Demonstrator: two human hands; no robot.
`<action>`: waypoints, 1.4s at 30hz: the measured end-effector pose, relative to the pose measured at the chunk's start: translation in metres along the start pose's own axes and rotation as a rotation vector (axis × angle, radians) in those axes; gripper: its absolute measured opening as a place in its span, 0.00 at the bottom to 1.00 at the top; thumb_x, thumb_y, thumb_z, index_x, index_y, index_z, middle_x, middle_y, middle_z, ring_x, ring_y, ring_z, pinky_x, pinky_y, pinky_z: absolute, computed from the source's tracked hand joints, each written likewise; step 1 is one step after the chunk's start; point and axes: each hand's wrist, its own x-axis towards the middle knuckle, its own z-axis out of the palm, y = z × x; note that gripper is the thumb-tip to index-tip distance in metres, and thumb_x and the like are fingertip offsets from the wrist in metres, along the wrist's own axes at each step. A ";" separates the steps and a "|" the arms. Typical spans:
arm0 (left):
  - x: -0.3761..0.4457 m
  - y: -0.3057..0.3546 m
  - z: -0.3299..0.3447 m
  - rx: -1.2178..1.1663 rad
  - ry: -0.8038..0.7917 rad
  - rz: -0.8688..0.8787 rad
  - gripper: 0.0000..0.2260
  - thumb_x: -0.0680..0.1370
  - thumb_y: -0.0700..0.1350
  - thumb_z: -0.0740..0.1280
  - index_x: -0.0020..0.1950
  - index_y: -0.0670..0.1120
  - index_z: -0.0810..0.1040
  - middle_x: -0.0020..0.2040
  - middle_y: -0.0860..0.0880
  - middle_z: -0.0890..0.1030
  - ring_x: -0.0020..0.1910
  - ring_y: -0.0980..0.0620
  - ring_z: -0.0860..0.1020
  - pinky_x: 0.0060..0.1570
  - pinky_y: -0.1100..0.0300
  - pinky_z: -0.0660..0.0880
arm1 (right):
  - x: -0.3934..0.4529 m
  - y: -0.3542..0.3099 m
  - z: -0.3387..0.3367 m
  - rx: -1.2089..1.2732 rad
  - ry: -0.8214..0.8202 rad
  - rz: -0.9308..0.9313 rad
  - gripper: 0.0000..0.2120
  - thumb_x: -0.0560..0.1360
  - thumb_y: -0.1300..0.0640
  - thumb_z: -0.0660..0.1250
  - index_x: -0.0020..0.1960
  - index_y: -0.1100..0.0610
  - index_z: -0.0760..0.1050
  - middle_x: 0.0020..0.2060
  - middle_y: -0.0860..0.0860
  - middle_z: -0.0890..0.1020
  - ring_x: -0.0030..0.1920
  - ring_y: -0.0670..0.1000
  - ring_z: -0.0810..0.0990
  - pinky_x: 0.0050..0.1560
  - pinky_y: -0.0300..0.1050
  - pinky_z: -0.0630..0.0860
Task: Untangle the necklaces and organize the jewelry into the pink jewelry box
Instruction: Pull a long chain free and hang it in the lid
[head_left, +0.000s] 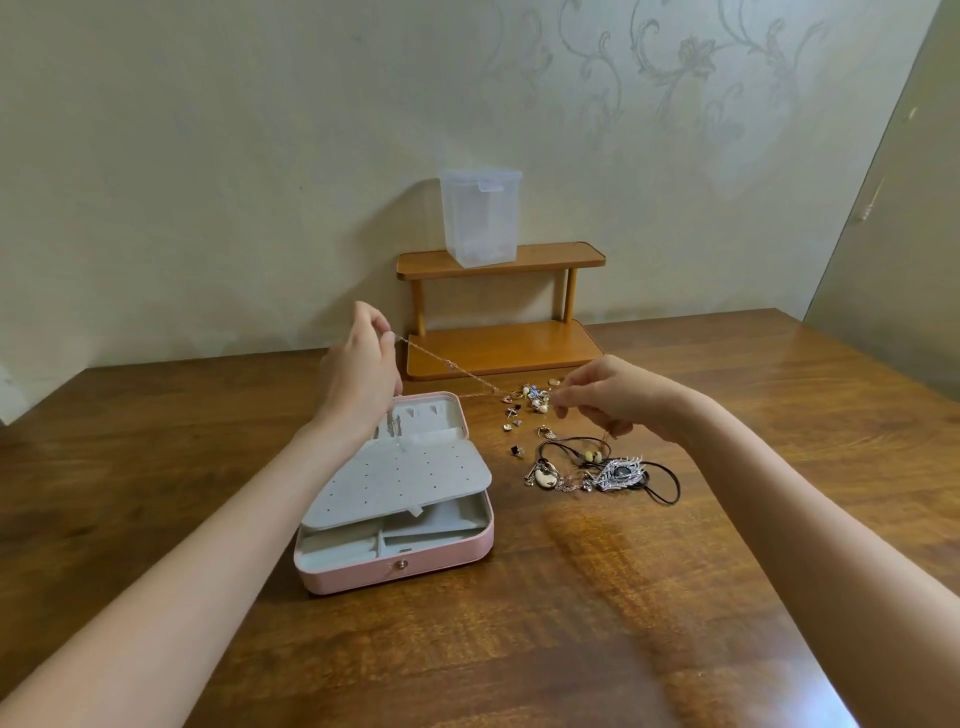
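A thin gold chain necklace (457, 370) stretches in the air between my hands. My left hand (361, 364) pinches its upper end above the pink jewelry box (415, 566); my right hand (613, 397) pinches the lower end near a scatter of small earrings and pendants (530, 402). The box lies open, a grey perforated panel (400, 480) propped over its grey compartments. A tangle of necklaces (597, 470), with black cords, a silver feather pendant and a pale oval pendant, lies on the table right of the box.
The wooden table (571, 623) runs to a wall at the back. A small two-tier wooden shelf (498, 343) stands behind the jewelry, with a clear plastic container (480, 218) on its top tier.
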 end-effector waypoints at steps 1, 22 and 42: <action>-0.001 -0.001 0.001 0.016 -0.006 0.003 0.02 0.83 0.42 0.52 0.52 0.47 0.64 0.33 0.47 0.76 0.26 0.53 0.72 0.26 0.61 0.69 | 0.001 0.000 0.001 -0.051 0.035 0.009 0.11 0.79 0.55 0.61 0.45 0.61 0.77 0.24 0.49 0.68 0.23 0.45 0.62 0.22 0.35 0.61; -0.018 -0.006 -0.016 0.277 -0.326 -0.047 0.04 0.83 0.43 0.51 0.52 0.47 0.65 0.37 0.48 0.81 0.27 0.54 0.72 0.28 0.61 0.69 | -0.007 -0.012 0.005 -0.106 -0.023 -0.065 0.08 0.77 0.60 0.64 0.46 0.64 0.79 0.24 0.50 0.72 0.23 0.46 0.66 0.27 0.35 0.64; -0.010 0.038 -0.047 -0.021 -0.438 0.181 0.02 0.83 0.45 0.54 0.53 0.49 0.65 0.35 0.48 0.81 0.18 0.59 0.67 0.21 0.70 0.66 | 0.018 -0.064 0.059 0.108 -0.271 -0.305 0.08 0.77 0.62 0.65 0.55 0.57 0.76 0.48 0.50 0.82 0.37 0.43 0.78 0.37 0.35 0.75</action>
